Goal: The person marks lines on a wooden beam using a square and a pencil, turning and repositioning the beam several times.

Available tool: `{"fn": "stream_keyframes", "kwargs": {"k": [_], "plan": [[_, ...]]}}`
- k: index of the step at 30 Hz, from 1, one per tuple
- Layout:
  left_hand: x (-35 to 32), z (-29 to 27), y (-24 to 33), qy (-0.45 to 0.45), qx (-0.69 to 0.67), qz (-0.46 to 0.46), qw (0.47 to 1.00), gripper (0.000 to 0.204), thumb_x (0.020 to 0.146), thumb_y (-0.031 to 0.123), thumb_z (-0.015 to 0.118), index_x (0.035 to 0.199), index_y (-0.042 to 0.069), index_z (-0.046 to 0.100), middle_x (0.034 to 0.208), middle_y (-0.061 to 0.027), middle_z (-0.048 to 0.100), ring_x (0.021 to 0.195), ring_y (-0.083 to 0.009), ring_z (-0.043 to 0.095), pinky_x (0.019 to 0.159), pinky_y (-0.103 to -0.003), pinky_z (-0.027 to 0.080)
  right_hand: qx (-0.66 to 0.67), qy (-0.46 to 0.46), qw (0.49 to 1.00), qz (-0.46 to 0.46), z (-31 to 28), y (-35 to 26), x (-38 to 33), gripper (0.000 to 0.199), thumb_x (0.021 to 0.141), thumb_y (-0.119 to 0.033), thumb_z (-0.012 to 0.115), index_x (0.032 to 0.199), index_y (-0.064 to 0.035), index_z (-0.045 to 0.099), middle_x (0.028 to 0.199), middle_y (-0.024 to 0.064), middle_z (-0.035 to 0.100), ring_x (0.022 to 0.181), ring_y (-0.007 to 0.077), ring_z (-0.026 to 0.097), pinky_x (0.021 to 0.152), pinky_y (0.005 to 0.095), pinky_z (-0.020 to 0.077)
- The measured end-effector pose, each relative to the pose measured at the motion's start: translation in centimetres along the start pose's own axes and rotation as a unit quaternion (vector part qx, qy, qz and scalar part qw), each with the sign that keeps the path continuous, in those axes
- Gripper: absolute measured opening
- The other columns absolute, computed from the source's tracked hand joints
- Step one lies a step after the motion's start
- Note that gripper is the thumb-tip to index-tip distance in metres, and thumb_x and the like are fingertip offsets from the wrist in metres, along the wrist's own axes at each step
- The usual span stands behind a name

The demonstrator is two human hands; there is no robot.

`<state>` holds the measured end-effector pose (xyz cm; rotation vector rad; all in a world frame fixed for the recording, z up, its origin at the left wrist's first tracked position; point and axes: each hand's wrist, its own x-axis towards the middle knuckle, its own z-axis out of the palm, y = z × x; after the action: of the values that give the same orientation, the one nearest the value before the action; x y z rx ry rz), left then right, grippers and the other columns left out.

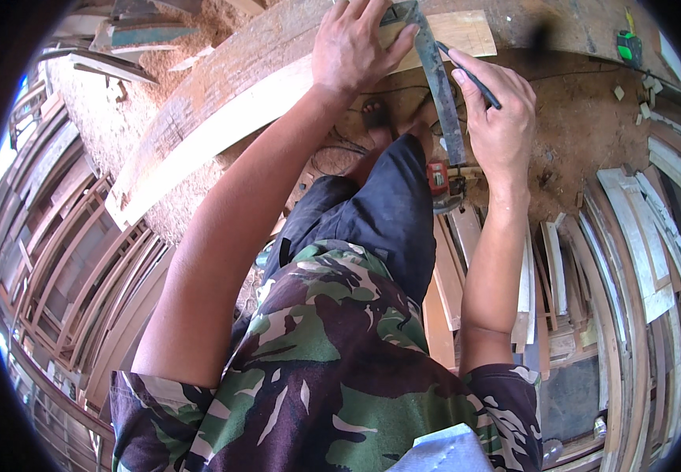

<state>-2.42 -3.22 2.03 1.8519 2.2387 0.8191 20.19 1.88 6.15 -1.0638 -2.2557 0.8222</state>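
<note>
Above centre, I see the right hand [505, 110] pinching a pencil [478, 82], tip beside the metal square's [439, 86] downward-slanting right edge — left hand [354, 51] near its top, grip unclear.

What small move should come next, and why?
Probably draw the pen along the square: the right hand holds its tip beside the blade, over the pale board, and the left hand is at the square's upper end.

Left hand lies forward, thumb out; right hand pinches.

Left hand [356, 51] lies forward, thumb out; right hand [507, 110] pinches.
</note>
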Motion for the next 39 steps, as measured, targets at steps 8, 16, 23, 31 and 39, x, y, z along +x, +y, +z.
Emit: {"fn": "stream_keyframes", "kwargs": {"k": [8,16,23,31,39], "plan": [[-0.1,0.1,-0.1,-0.007,-0.001,-0.019,1.000,0.038,0.094,0.033,0.080,0.114,0.003,0.068,0.107,-0.0199,0.069,0.105,-0.0429,0.065,0.096,-0.051,0.053,-0.095,-0.065,0.993,0.023,-3.0,-1.6,-1.2,0.018,0.105,-0.025,0.074,0.119,-0.0177,0.081,0.106,0.0024,0.082,0.103,0.0260,0.074,0.105,0.0435,0.0467],[-0.4,0.4,-0.6,-0.003,0.007,-0.038,0.999,0.034,0.092,0.030,0.077,0.107,0.002,0.065,0.102,-0.0232,0.067,0.102,-0.0455,0.064,0.096,-0.054,0.052,-0.037,0.003,0.999,0.033,-2.8,0.0,-1.8,0.017,0.106,-0.027,0.075,0.117,-0.0167,0.082,0.103,0.0050,0.082,0.099,0.0280,0.074,0.105,0.0448,0.0490],[0.0,0.2,-0.3,-0.003,0.002,-0.042,0.999,0.033,0.092,0.029,0.077,0.106,0.002,0.065,0.101,-0.0227,0.066,0.101,-0.0449,0.064,0.094,-0.054,0.052,-0.030,0.023,0.999,0.010,-3.1,-0.5,-0.9,0.020,0.109,-0.024,0.072,0.117,-0.0100,0.084,0.101,0.0084,0.082,0.094,0.0274,0.074,0.093,0.0418,0.0550],[-0.1,0.2,0.0,0.002,0.014,-0.035,0.999,0.034,0.091,0.031,0.078,0.106,0.002,0.065,0.100,-0.0212,0.066,0.100,-0.0437,0.064,0.092,-0.052,0.052,0.005,0.005,1.000,0.006,-1.4,-0.2,-0.6,0.018,0.103,-0.023,0.078,0.118,-0.0168,0.084,0.104,0.0050,0.082,0.100,0.0267,0.074,0.105,0.0437,0.0484],[-0.5,-0.2,-0.2,-0.006,0.018,-0.039,0.999,0.039,0.089,0.034,0.079,0.110,0.003,0.067,0.104,-0.0208,0.067,0.103,-0.0433,0.064,0.093,-0.052,0.053,-0.005,-0.010,1.000,-0.001,0.4,-0.2,-0.3,0.022,0.104,-0.023,0.077,0.124,-0.0178,0.083,0.107,0.0048,0.082,0.104,0.0265,0.073,0.107,0.0444,0.0472]]}}
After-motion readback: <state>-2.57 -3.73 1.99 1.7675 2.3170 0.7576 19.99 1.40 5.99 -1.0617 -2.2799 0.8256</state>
